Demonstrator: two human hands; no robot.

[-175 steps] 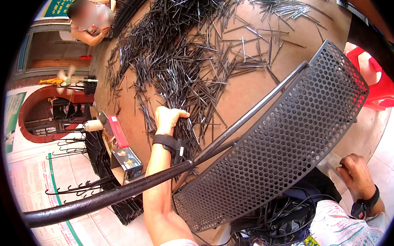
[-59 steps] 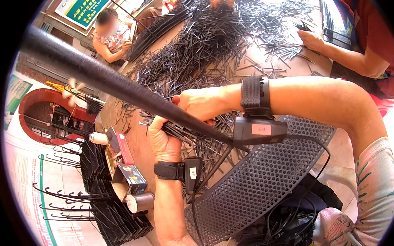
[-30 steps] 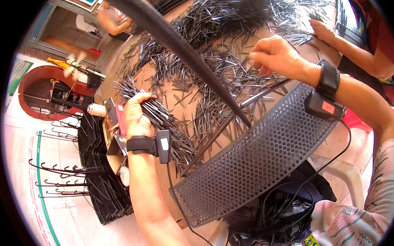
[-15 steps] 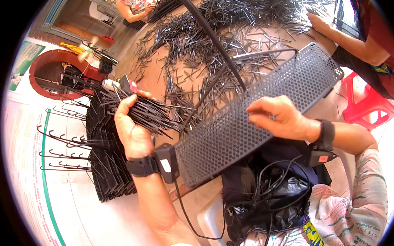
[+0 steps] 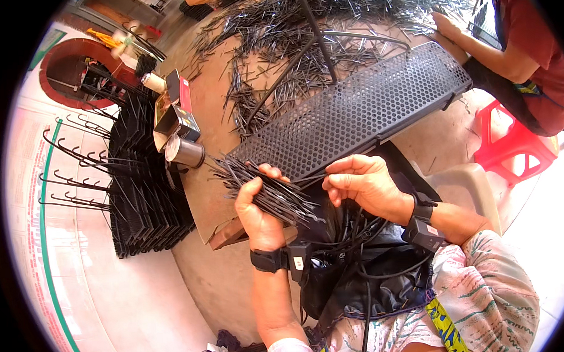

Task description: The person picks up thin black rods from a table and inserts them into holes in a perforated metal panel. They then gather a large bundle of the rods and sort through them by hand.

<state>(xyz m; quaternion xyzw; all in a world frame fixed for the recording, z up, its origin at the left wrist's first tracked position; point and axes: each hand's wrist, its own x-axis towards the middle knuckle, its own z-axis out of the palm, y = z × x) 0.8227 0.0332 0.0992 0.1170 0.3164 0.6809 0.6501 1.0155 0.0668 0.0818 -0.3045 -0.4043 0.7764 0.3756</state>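
Note:
My left hand (image 5: 259, 215) is closed around a bundle of thin black strips (image 5: 275, 191), their ends fanning out on both sides of the fist. To its right, my right hand (image 5: 368, 185) has thumb and fingers brought together beside the bundle's right ends. One thin dark strip seems to reach those fingertips, though it is small in the picture. Just beyond both hands, a long black perforated metal panel (image 5: 359, 110) lies slanted across the table edge. Bent black rods (image 5: 318, 41) rise from its far side.
Loose black strips (image 5: 261, 63) are heaped over the round table (image 5: 202, 136). A wire spool (image 5: 185, 151) and small boxes (image 5: 178, 119) stand at its left edge. Stacked black racks with hooks (image 5: 144, 196) are at left. A co-worker's arm (image 5: 479, 49) and a red stool (image 5: 513, 144) are at right.
My left hand has brought the bundle rightward and nearer to my body, close to my right hand. My right hand has come off the panel's face to its near edge. The view has shifted.

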